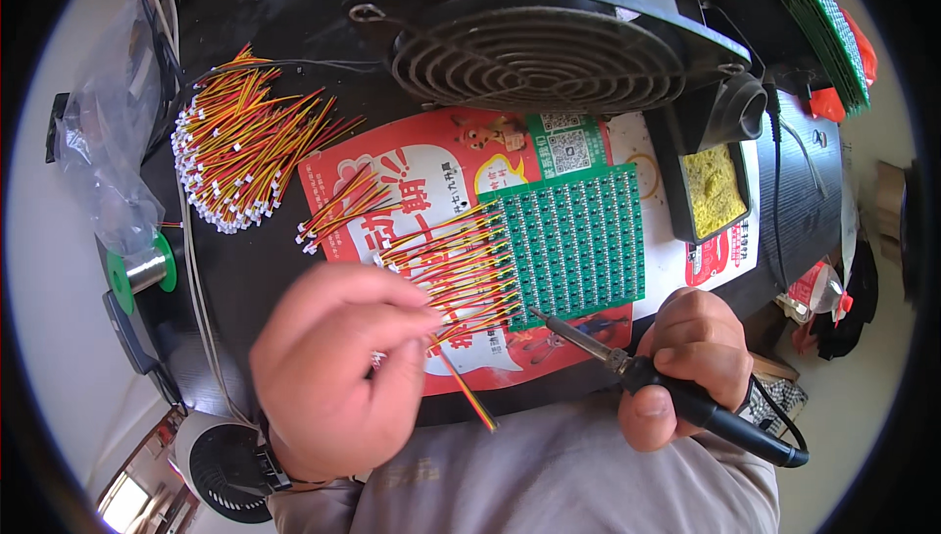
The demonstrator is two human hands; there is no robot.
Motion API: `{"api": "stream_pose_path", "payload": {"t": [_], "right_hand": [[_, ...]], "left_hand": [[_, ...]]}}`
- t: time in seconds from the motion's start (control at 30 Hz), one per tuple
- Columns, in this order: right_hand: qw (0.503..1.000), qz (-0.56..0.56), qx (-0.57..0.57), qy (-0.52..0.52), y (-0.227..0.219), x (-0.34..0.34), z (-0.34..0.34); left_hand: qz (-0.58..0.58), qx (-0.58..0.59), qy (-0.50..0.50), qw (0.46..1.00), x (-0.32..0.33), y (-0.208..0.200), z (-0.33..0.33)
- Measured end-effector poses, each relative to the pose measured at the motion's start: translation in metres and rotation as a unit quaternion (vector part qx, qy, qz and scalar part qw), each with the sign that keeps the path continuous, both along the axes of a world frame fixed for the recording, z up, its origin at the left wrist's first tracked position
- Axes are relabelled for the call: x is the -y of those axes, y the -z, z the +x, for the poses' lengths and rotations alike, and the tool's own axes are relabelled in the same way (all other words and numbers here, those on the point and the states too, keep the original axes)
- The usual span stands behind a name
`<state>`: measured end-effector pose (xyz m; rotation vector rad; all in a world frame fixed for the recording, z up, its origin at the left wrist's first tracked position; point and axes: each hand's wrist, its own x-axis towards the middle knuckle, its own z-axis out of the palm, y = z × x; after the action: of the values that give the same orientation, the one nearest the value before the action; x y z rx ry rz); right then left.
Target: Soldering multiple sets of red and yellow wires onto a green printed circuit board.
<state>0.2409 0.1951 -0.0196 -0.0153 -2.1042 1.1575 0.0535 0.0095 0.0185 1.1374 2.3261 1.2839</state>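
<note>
A green circuit board panel (pixel 578 240) lies on a red and white printed sheet (pixel 368 152). Along its left edge, a row of red, yellow and black wire leads (pixel 456 265) sticks out to the left, white plugs at their far ends. My left hand (pixel 338 367), blurred, pinches one loose wire lead (pixel 469 392) whose bare end hangs down to the right, just left of the board's lower corner. In my right hand (pixel 701 353) is a soldering iron (pixel 676 397), its tip at the board's lower left corner; contact cannot be made out.
Behind the board stands a large black fan (pixel 539 64). A yellow sponge (pixel 716 191) sits in the iron's holder at right. Loose wire leads (pixel 245 147) are heaped at left, above a solder spool (pixel 147 269). Stacked green boards (pixel 823 29) stand far right.
</note>
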Motion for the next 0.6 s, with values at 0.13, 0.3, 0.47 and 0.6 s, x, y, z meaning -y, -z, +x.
{"api": "stream_pose_path", "payload": {"t": [0.13,0.3,0.47,0.6], "right_hand": [[1.000,-0.001,-0.001,0.000,0.000,0.000,-0.001],[1.000,-0.002,-0.003,-0.004,0.000,0.000,-0.003],[1.000,0.004,0.007,-0.007,0.000,0.000,-0.002],[1.000,-0.006,-0.001,0.006,0.001,0.002,-0.002]], "left_hand": [[-0.039,0.108,0.068,0.991,-0.001,-0.005,0.008],[-0.050,0.114,0.111,0.986,0.001,-0.012,0.008],[0.012,0.066,0.104,0.992,-0.003,0.001,0.012],[0.016,-0.001,0.129,0.991,-0.008,0.005,0.019]]}}
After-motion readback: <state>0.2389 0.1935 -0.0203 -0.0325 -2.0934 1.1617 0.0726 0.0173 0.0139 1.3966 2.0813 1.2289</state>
